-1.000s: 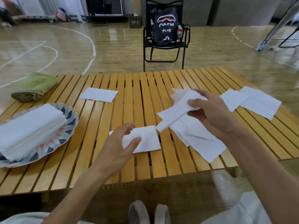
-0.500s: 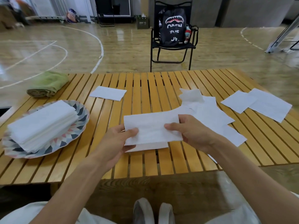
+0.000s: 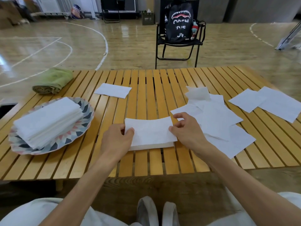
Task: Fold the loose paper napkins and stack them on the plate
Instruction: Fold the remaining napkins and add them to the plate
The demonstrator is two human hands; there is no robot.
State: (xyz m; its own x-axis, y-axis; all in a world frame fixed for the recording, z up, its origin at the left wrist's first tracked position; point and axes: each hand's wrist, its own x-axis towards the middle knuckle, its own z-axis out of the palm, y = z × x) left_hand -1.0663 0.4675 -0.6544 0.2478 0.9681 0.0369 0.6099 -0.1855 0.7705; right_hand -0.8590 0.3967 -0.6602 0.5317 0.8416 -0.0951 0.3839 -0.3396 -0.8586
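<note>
The left hand pinches the left edge of a white napkin between thumb and curled fingers, while the right hand pinches its right edge, thumb on top and forefinger reaching to the far corner. The napkin is held just above the slatted wooden worktop, near the front edge, and lies over another folded napkin whose near edge shows beneath it. Just right of the right hand a loose pile of napkins spreads flat across the slats, with a crumpled sheet at its far end. Further right, well apart from the hands, two more flat sheets overlap near the worktop's right edge. Beyond the left hand a single folded sheet lies alone. To the left a patterned plate carries a stack of folded napkins, and behind it a rolled green towel rests at the far left corner. Past the worktop, on a wooden gym floor, a black folding chair holds a dark bag with a shark-mouth print
</note>
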